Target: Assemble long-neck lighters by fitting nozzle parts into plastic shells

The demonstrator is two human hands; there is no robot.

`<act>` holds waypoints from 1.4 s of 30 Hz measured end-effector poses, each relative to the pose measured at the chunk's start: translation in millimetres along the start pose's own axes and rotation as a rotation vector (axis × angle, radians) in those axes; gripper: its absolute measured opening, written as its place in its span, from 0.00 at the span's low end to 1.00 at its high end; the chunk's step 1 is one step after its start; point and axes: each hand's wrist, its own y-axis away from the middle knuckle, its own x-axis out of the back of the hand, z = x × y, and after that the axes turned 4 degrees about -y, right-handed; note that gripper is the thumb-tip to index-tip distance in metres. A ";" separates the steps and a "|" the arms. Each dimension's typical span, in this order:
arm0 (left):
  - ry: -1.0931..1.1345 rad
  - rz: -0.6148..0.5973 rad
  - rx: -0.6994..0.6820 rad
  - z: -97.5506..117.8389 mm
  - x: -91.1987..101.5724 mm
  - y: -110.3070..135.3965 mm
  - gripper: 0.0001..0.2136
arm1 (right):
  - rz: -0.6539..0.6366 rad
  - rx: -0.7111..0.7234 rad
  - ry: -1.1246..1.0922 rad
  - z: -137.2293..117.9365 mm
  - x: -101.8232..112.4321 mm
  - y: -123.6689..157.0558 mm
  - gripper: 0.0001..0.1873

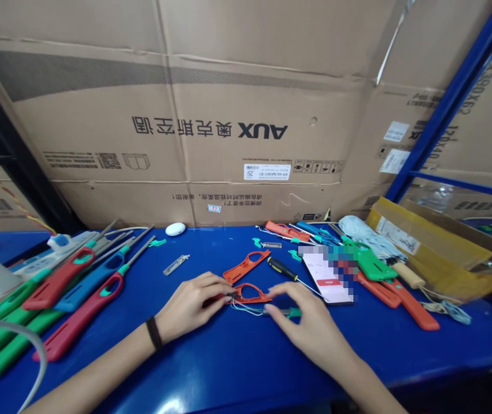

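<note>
So, what has the left hand (189,307) got?

It's pinching the end of an orange plastic lighter shell (250,294), or perhaps a dark part seated there; the view at the fingertips is poor, so I wouldn't swear to which. The fingers are curled in, firm but not clenched.

And the right hand (310,325)?

It's just to the right of that shell, thumb and forefinger drawn together over thin white and green wires (246,309) that run to a green plastic piece (292,312). Whether it's actually gripping them, I can't tell.

Any advice on handling that?

Keep the shell low against the blue workbench (237,368) and hold the wires close to their end, not mid-length, since thin leads bend easily.

What else is within reach?

Ahead of the right hand, a black-and-yellow screwdriver (281,268) lies beside a phone (327,282). Ahead of the left hand is another orange plastic shell (246,266), and off to its left, long red, blue and green utility lighters (58,282) lie side by side.
</note>
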 end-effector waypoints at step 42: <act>0.064 0.141 0.111 -13.3 -6.3 7.4 0.09 | -0.250 0.215 0.088 7.5 -21.3 -52.2 0.01</act>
